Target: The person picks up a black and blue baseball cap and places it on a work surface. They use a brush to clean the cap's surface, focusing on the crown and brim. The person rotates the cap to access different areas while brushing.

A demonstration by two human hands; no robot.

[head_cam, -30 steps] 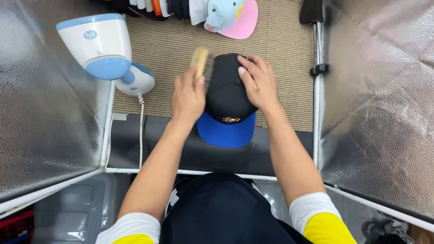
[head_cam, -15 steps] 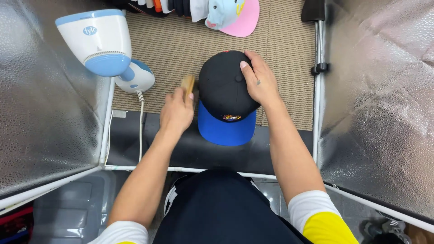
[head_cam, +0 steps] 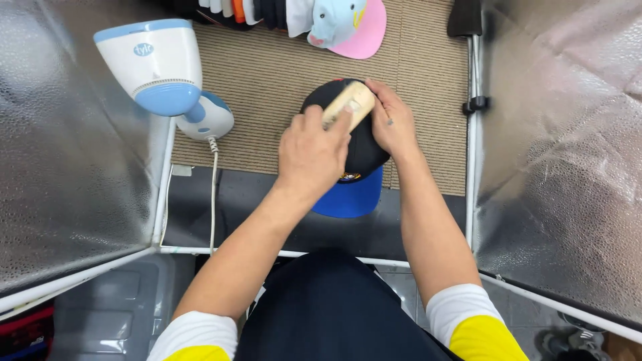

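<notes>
Gripping a pale wooden brush (head_cam: 349, 103), the left hand (head_cam: 313, 155) presses it across the crown of a black cap (head_cam: 361, 150) lying near the centre of the ribbed tan mat (head_cam: 267, 80). The right hand (head_cam: 393, 124) rests at 3 o'clock of the brush, fingers spread over the cap's crown and steadying it rather than clenched. The cap's blue brim (head_cam: 351, 199) points toward 6 o'clock, over the dark strip at the mat's edge. At 9 o'clock of the cap stands a white and blue handheld steamer (head_cam: 160, 73), its cord (head_cam: 213, 194) trailing down. At 12 o'clock lies a pink and light blue cap (head_cam: 348, 27) beside a row of other caps (head_cam: 241, 10). Silver reflective panels (head_cam: 562, 167) flank both sides.
</notes>
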